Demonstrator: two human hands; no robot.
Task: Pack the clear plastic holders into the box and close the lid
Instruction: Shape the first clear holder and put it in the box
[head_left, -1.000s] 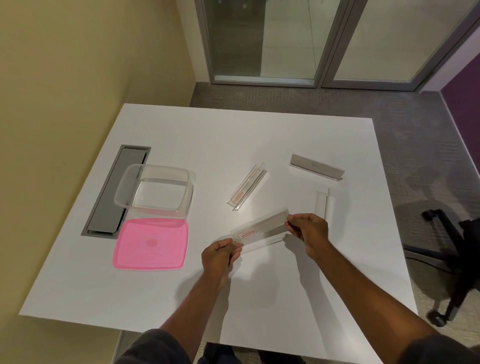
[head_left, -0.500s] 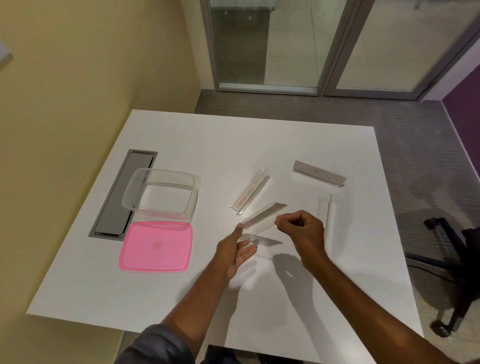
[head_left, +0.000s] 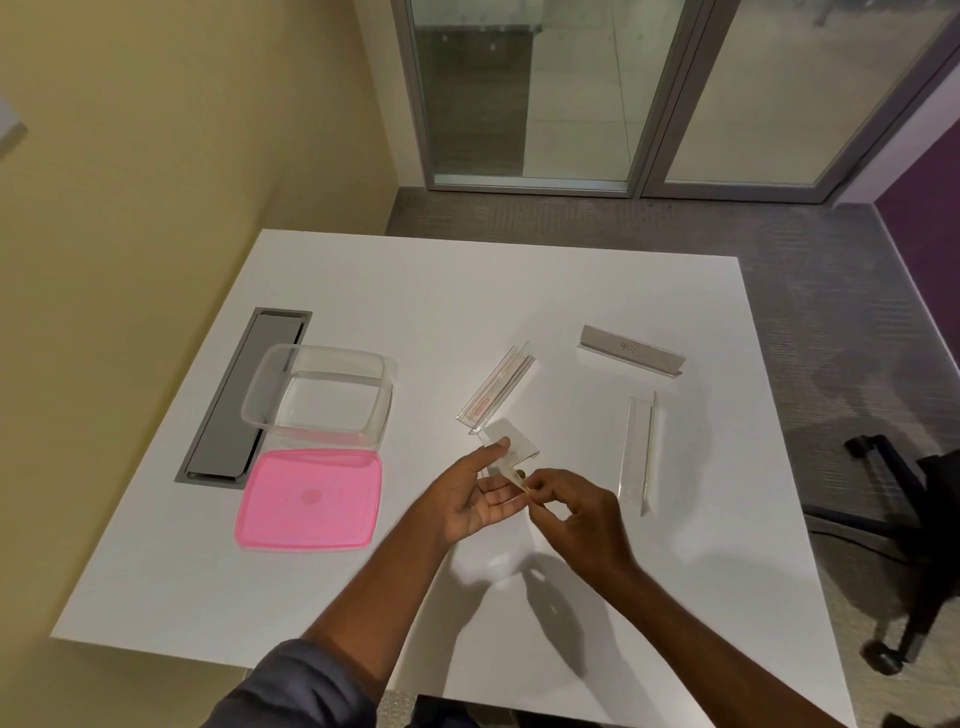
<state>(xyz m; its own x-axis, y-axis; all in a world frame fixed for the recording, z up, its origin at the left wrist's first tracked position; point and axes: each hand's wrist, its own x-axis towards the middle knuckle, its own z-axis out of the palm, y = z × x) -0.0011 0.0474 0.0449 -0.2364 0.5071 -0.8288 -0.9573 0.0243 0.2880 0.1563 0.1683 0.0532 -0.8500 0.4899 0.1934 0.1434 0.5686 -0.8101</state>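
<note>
I hold one clear plastic holder (head_left: 511, 447) above the table, seen end-on. My right hand (head_left: 574, 512) pinches its near end, and my left hand (head_left: 480, 493) has open fingers with the thumb resting on the holder. Three more holders lie on the table: one with a red label (head_left: 496, 387), one clear (head_left: 638, 454) at the right, one with a grey insert (head_left: 631, 357) further back. The clear empty box (head_left: 317, 395) stands at the left, its pink lid (head_left: 309, 500) flat in front of it.
A grey cable hatch (head_left: 244, 397) is set into the white table (head_left: 467, 291) left of the box. A yellow wall runs along the left. A black office chair (head_left: 914, 519) stands off the table's right edge. Glass doors are behind.
The held holder turned from lying crosswise between both hands to pointing away from me. My left hand let go of its end and opened beside it; both hands came closer together.
</note>
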